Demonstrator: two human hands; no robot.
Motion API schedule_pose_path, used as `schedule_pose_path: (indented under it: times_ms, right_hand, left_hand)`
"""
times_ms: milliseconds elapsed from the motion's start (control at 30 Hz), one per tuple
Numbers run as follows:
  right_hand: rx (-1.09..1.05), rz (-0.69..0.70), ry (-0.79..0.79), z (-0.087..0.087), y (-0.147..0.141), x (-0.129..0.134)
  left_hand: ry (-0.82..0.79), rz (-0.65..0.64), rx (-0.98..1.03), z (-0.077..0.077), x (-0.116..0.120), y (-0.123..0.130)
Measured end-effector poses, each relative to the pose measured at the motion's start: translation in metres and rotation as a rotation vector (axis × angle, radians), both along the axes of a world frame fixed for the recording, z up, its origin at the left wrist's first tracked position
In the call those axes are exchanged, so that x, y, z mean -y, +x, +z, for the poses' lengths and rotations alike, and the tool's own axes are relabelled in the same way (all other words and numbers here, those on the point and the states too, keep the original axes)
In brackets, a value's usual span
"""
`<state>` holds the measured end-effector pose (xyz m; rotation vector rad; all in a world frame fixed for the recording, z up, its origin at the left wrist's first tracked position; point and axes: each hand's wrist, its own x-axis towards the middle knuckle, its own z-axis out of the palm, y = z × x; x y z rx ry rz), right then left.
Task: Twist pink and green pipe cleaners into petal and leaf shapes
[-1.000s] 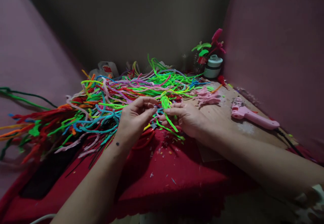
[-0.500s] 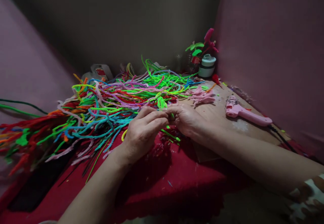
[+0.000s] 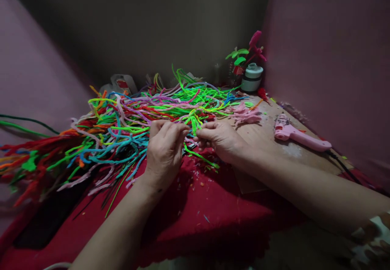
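A bright green pipe cleaner piece (image 3: 193,124), folded into several loops, stands between my two hands at the front of the pile. My right hand (image 3: 222,140) pinches its lower right side between thumb and fingers. Close beside it on the left, my left hand (image 3: 166,146) is closed, thumb against fingertips. What lies in that pinch is hidden. Below the hands, a green pipe cleaner strand (image 3: 203,159) slants over the red cloth (image 3: 210,209).
A big pile of coloured pipe cleaners (image 3: 131,119) spreads left and behind. On a board (image 3: 258,156) at right lie a pink glue gun (image 3: 301,137) with a black cord and pink pipe cleaner pieces (image 3: 246,114). A lidded jar (image 3: 252,78) and pipe cleaner flowers (image 3: 256,44) stand behind.
My hands have moved apart, the left one going left and turning knuckles up. More of the looped green piece now shows between them. The view has shifted slightly.
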<state>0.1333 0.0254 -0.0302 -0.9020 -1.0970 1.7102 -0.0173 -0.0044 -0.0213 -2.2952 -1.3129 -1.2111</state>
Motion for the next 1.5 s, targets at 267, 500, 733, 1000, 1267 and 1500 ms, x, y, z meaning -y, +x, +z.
schedule_pose_path:
  times_ms: [267,500,733,1000,1267,1500]
  right_hand:
    - [-0.041,0.034,0.031,-0.004,-0.003,0.002]
    - [0.092,0.072,0.148,-0.009,-0.004,0.005]
    - [0.312,0.029,0.266,-0.009,-0.006,0.008]
    - [0.446,-0.017,0.335,-0.013,-0.007,0.008]
    - [0.181,0.068,0.232,-0.008,-0.003,0.004]
    - [0.01,0.083,0.122,-0.007,-0.001,-0.002]
  left_hand:
    - [-0.678,-0.061,0.822,0.006,0.0,0.011]
    - [-0.693,-0.007,0.761,0.005,0.0,0.015]
    - [-0.562,0.1,0.577,-0.006,-0.005,0.013]
    - [-0.572,0.118,0.429,-0.014,-0.008,0.011]
    - [-0.705,-0.035,0.573,-0.001,-0.007,0.006]
    - [-0.984,-0.335,0.705,0.018,0.0,-0.011]
